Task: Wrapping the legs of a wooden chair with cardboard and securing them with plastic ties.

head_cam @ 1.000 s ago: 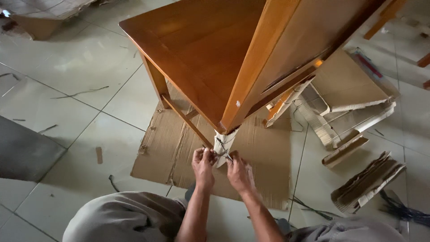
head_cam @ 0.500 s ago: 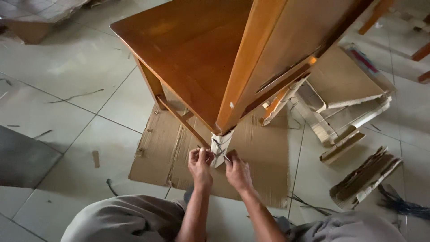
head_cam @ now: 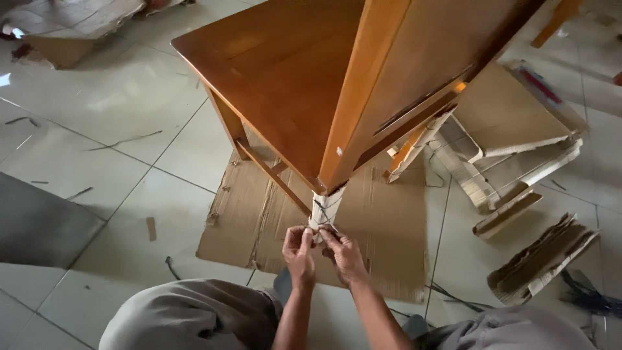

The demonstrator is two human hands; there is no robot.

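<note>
taking the wrapped table leg point(head_cam: 325, 209) as the landmark: far to its left lies a dark grey mat point(head_cam: 39, 223) on the pale tiled floor point(head_cam: 116, 104), with thin scraps of string scattered about. just under the leg lies a flat sheet of cardboard point(head_cam: 382, 227). above the leg rises the brown wooden table point(head_cam: 291, 71), its top tipped away from the camera.

the left hand point(head_cam: 299, 251) sits just below and left of the leg, fingers curled and pinching one end of the dark string point(head_cam: 322, 214) that crosses the pale cardboard wrap. the right hand point(head_cam: 343, 254) is just below and right of it, touching the left, also pinched on string; both hands are pressed close together at the foot of the leg.

the string looks thin, limp and likely slippery, best gripped near the knot with fingertips. the wrap seems light, soft and easily dented; the table itself is probably stiff and heavy.

right of the leg lie folded cardboard corner pieces point(head_cam: 512, 175) and a ragged stack point(head_cam: 544, 259).
</note>
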